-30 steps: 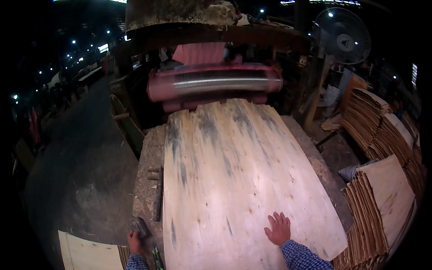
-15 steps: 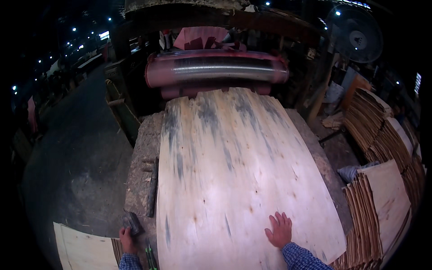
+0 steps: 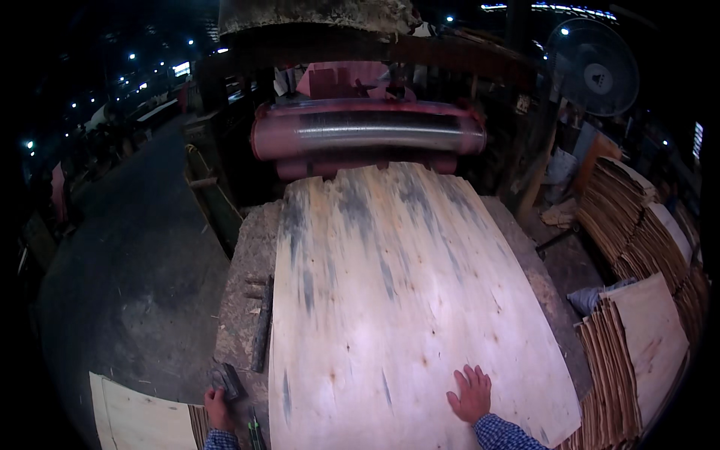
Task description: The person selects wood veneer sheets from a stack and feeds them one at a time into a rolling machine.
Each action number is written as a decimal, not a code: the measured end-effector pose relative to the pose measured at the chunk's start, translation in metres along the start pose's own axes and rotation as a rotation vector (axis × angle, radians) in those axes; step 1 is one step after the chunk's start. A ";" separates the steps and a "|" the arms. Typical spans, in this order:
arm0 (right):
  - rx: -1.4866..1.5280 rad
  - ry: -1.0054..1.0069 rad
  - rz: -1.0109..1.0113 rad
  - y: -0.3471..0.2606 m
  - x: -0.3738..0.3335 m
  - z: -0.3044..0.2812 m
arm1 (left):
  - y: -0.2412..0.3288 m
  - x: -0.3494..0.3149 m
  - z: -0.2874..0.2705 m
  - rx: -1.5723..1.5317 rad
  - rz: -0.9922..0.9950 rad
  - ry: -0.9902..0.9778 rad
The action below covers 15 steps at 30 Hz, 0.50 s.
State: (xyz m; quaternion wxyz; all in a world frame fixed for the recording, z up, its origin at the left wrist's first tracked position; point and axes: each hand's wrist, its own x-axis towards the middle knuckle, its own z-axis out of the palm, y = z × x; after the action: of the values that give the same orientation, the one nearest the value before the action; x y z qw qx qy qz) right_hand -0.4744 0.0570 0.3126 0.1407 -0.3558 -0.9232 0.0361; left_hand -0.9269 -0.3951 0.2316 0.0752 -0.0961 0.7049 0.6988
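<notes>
A large pale wood veneer sheet with grey-blue streaks covers most of the worktable, its ragged far edge close to the rollers. My right hand lies flat on its near right part, fingers spread and holding nothing. At the table's left edge, my left hand has its fingers closed at the near side of a small dark block; part of the grip is hidden. Beside that hand lies a green-and-black utility knife. A dark bar rests along the sheet's left edge.
Pink-stained metal rollers span the machine at the far end. Stacked veneer sheets stand on the right, with another pale sheet at lower left. A large fan is at upper right. Dark floor extends along the left.
The whole view has shifted, so everything appears slightly lower and farther right. My right hand stays flat on the veneer and my left hand stays at the dark block.
</notes>
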 end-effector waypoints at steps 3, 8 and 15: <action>-0.005 0.008 -0.005 0.001 0.000 0.001 | 0.001 -0.002 0.001 0.026 -0.006 0.026; -0.006 0.021 -0.007 0.002 -0.002 0.003 | -0.002 0.001 0.001 -0.034 0.005 0.002; 0.017 0.016 0.001 0.002 -0.003 0.001 | -0.007 0.007 -0.001 0.005 0.068 -0.021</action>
State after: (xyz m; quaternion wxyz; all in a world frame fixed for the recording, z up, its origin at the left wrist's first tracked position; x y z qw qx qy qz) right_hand -0.4715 0.0563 0.3107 0.1511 -0.3552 -0.9216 0.0413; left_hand -0.9319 -0.3964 0.2227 0.0590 -0.0648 0.7088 0.6999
